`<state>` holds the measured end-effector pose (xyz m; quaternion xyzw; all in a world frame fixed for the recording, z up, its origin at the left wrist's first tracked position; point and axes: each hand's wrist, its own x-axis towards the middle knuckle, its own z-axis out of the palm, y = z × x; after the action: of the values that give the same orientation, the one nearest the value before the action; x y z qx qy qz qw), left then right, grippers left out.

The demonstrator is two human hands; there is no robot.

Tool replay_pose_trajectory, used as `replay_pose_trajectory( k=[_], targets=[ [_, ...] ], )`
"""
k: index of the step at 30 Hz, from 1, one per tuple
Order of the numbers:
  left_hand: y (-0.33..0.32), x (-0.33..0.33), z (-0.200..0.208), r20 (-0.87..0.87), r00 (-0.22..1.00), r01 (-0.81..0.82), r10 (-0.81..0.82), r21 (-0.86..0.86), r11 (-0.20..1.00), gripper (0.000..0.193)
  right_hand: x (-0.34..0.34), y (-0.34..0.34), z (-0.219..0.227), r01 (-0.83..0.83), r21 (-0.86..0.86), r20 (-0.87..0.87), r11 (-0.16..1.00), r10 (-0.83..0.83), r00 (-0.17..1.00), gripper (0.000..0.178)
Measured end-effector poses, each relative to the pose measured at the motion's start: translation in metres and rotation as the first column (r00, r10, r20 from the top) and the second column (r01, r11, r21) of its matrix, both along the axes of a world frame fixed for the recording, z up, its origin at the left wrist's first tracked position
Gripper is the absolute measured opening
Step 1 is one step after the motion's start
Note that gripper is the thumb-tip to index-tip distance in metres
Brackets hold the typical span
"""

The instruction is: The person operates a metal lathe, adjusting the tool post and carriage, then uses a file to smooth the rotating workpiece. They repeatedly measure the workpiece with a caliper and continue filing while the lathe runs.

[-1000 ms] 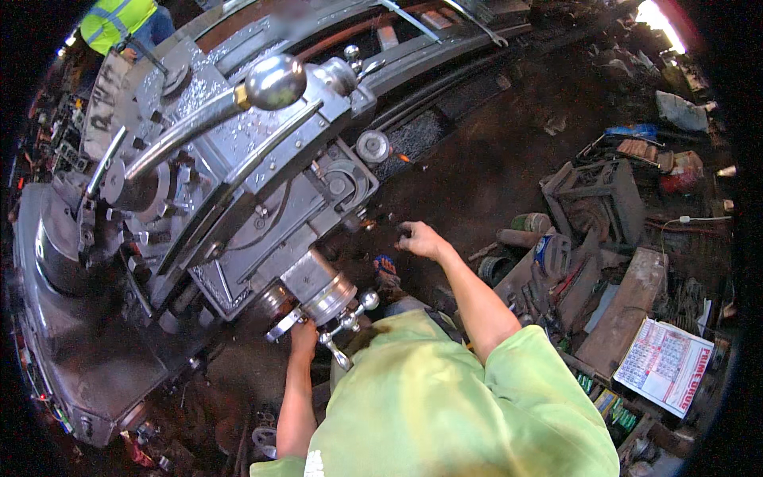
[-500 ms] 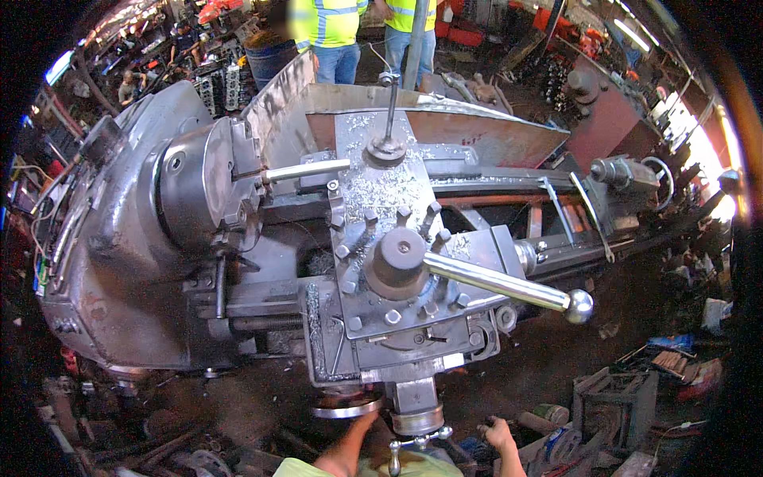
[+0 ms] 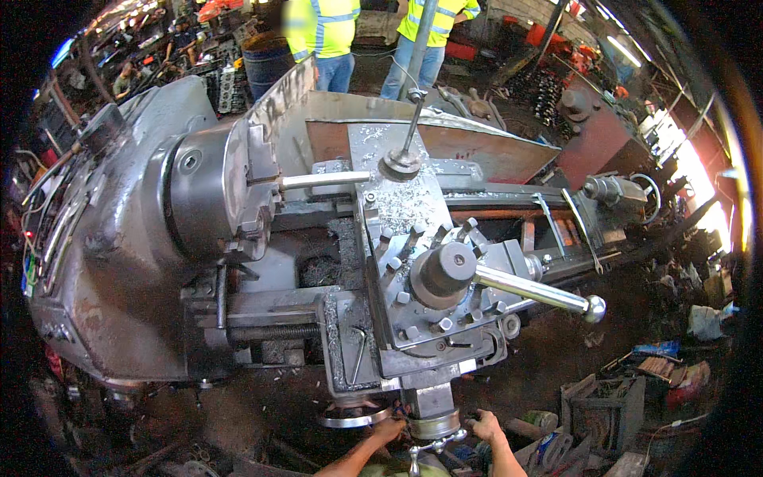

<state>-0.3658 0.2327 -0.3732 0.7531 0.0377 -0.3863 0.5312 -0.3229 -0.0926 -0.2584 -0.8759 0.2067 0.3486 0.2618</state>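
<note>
My left hand (image 3: 387, 432) is closed at the right side of a round metal handwheel (image 3: 356, 421) below the lathe's carriage; its fingertips are partly hidden. Close to the ball-ended crank (image 3: 437, 442), on its right, my right hand (image 3: 485, 427) has curled fingers, and what they hold, if anything, does not show. Above both hands sits the square tool post (image 3: 443, 274) with its long ball-ended lever (image 3: 540, 292), ringed by bolts. Metal chips lie on the slide plate (image 3: 405, 203). A pale round bar (image 3: 326, 180) reaches from the chuck (image 3: 211, 179) toward this plate.
The headstock (image 3: 111, 246) fills the left, and the tailstock (image 3: 616, 191) stands at the far right. A wrench (image 3: 584, 226) lies across the bed. Behind a metal guard (image 3: 429, 139) stand two people in yellow vests. A metal frame (image 3: 608, 413) and scrap cover the lower right.
The carriage with the tool post has shifted right, away from the chuck. My right hand has come nearer the crank; my left stays by the handwheel. The view has moved a little.
</note>
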Motion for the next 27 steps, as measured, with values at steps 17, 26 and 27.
replay_pose_trajectory(
  k=[17, 26, 27],
  targets=[
    [-0.002, 0.014, 0.014, -0.04, 0.998, -0.045, 0.039, -0.143, 0.989, 0.022, -0.092, 0.006, -0.004, 0.157, -0.089, 0.076, 0.984, -0.15, 0.986, 0.039],
    [0.163, -0.029, 0.06, -0.534, 0.798, -0.316, 0.279, 0.023, 0.948, 0.028, -0.151, 0.029, 0.013, 0.246, -0.079, 0.072, 0.966, -0.24, 0.968, 0.04],
    [0.154, -0.022, 0.077, -0.588, 0.788, -0.34, 0.181, -0.171, 0.925, 0.022, -0.16, 0.031, 0.013, 0.233, -0.13, 0.068, 0.964, -0.226, 0.972, 0.04]
  ],
)
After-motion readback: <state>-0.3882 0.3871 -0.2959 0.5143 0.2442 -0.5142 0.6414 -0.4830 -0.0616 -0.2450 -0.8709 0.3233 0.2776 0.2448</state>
